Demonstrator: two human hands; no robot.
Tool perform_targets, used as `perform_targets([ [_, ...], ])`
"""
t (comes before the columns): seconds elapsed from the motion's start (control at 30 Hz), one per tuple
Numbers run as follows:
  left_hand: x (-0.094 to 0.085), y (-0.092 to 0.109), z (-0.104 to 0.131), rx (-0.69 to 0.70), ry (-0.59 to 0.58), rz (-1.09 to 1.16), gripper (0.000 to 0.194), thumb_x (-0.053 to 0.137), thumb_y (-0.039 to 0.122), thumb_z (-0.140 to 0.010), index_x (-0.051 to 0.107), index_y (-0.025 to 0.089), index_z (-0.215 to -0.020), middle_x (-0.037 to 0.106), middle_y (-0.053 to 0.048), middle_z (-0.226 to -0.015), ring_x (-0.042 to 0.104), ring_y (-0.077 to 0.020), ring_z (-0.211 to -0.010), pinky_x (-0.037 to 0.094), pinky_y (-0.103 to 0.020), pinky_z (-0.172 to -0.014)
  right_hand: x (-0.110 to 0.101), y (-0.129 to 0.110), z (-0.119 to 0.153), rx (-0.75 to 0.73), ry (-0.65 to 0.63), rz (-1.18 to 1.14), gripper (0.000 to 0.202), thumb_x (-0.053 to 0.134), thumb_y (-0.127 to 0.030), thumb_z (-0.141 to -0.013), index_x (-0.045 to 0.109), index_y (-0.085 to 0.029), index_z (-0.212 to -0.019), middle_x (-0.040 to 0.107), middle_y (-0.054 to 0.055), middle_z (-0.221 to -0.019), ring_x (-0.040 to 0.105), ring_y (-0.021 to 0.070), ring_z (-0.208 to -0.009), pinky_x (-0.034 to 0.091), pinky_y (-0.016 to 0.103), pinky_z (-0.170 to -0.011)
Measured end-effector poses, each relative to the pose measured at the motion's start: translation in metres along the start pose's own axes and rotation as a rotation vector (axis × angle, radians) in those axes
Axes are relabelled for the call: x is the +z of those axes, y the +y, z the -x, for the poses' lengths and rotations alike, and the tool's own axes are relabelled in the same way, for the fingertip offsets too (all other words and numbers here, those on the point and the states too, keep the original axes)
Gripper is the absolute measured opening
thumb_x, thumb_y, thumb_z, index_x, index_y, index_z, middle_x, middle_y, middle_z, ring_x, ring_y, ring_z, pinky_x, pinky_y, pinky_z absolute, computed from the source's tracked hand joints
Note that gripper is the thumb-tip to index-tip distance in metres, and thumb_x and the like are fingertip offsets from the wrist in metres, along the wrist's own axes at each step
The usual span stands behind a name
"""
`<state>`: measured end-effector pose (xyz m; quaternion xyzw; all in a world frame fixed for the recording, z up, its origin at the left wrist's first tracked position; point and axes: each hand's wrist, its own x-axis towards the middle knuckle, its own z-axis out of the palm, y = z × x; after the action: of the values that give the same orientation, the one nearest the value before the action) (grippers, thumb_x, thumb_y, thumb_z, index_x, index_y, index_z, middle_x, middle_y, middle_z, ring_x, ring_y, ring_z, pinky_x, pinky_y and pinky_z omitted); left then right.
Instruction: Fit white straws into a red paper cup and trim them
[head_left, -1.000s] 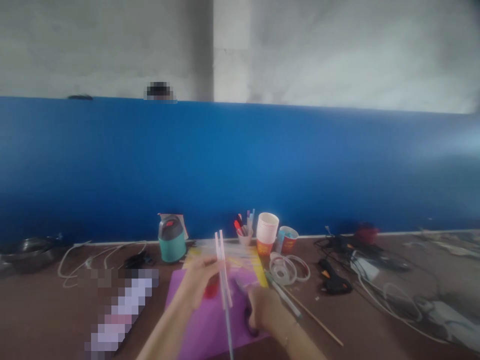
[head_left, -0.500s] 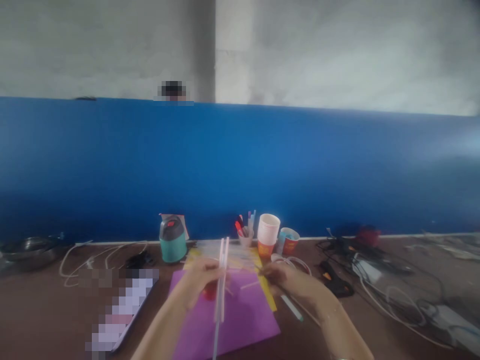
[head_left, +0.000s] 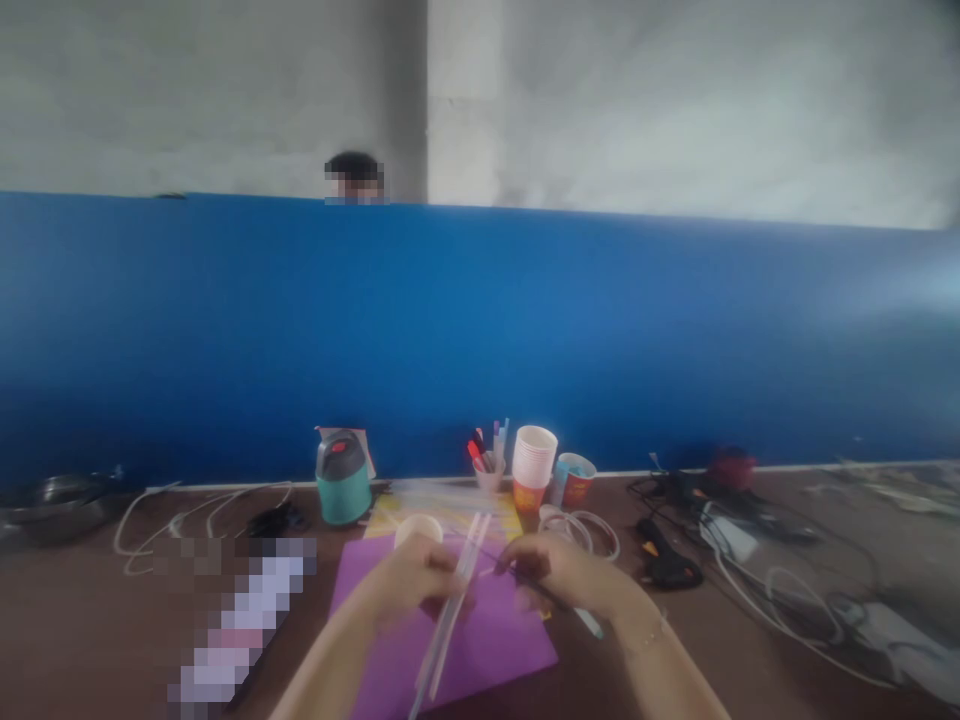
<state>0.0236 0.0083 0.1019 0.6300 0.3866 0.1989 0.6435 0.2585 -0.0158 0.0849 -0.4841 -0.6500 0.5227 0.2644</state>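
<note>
My left hand [head_left: 421,578] is closed on a few long pale straws [head_left: 450,625], which slant over a purple sheet [head_left: 502,640]. To its right, my right hand [head_left: 544,570] has its fingers bent together around a thin dark stick [head_left: 541,588], its tip toward the straws. A white paper cup [head_left: 418,528] stands just behind my left hand. Under the purple sheet's far edge lies a yellow sheet [head_left: 379,520]. A marker with a green end [head_left: 589,622] lies beside my right wrist.
At the back stand a teal bottle [head_left: 343,490], a cup of pens [head_left: 489,474], stacked paper cups [head_left: 535,460] and another cup [head_left: 576,482]. Cables and a black glue gun [head_left: 669,568] lie right; a phone [head_left: 247,630] lies left. A person's head [head_left: 355,178] shows above the blue partition [head_left: 480,330].
The straws in my left hand have tilted and dropped lower. My right hand has shifted slightly left and down. The white cup behind my left hand now shows.
</note>
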Motion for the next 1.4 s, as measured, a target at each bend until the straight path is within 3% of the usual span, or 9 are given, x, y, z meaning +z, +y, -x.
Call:
perform_targets([
  [0.5, 0.0, 0.001, 0.001, 0.019, 0.007, 0.009, 0.025, 0.071, 0.031, -0.061, 0.072, 0.01, -0.074, 0.072, -0.011, -0.073, 0.067, -0.0214, -0.066, 0.05, -0.028, -0.059, 0.002, -0.009, 0.003, 0.038, -0.056, -0.095, 0.036, 0.073, -0.026, -0.059, 0.068, -0.015, -0.094, 0.059, -0.003, -0.057, 0.046, 0.0051, -0.042, 0.033, 0.015, -0.039],
  [0.7, -0.004, 0.0, 0.001, 0.02, -0.022, 0.004, 0.022, 0.069, 0.03, -0.063, 0.073, 0.011, -0.075, 0.072, -0.011, -0.075, 0.066, -0.0203, -0.066, 0.049, -0.027, -0.059, 0.005, -0.01, 0.003, -0.02, -0.036, -0.044, 0.035, 0.075, -0.032, -0.06, 0.071, -0.014, -0.091, 0.048, -0.007, -0.048, 0.035, 0.0034, -0.039, 0.027, 0.016, -0.038],
  [0.93, -0.004, 0.003, 0.004, -0.006, -0.012, 0.082, 0.025, 0.073, 0.031, -0.059, 0.072, 0.011, -0.073, 0.072, -0.011, -0.072, 0.066, -0.0212, -0.065, 0.049, -0.03, -0.062, 0.006, -0.003, -0.001, -0.032, 0.042, 0.021, 0.037, 0.076, -0.039, -0.057, 0.073, -0.015, -0.086, 0.054, -0.003, -0.052, 0.041, 0.0068, -0.043, 0.031, 0.019, -0.041],
  [1.17, -0.005, 0.0, 0.002, -0.019, -0.04, 0.113, 0.022, 0.072, 0.029, -0.06, 0.072, 0.011, -0.072, 0.071, -0.01, -0.07, 0.065, -0.0187, -0.062, 0.046, -0.025, -0.055, 0.003, -0.006, 0.004, -0.033, -0.008, 0.031, 0.036, 0.072, -0.036, -0.064, 0.071, -0.013, -0.092, 0.048, -0.006, -0.046, 0.035, 0.004, -0.036, 0.027, 0.016, -0.036],
  [1.4, -0.006, -0.009, -0.003, -0.028, -0.056, 0.125, 0.026, 0.075, 0.03, -0.056, 0.072, 0.009, -0.071, 0.071, -0.01, -0.068, 0.065, -0.0187, -0.058, 0.046, -0.025, -0.053, 0.011, -0.004, -0.004, -0.029, -0.034, -0.09, 0.026, 0.07, -0.028, -0.068, 0.07, -0.014, -0.09, 0.052, -0.005, -0.051, 0.039, 0.0033, -0.038, 0.028, 0.014, -0.036],
])
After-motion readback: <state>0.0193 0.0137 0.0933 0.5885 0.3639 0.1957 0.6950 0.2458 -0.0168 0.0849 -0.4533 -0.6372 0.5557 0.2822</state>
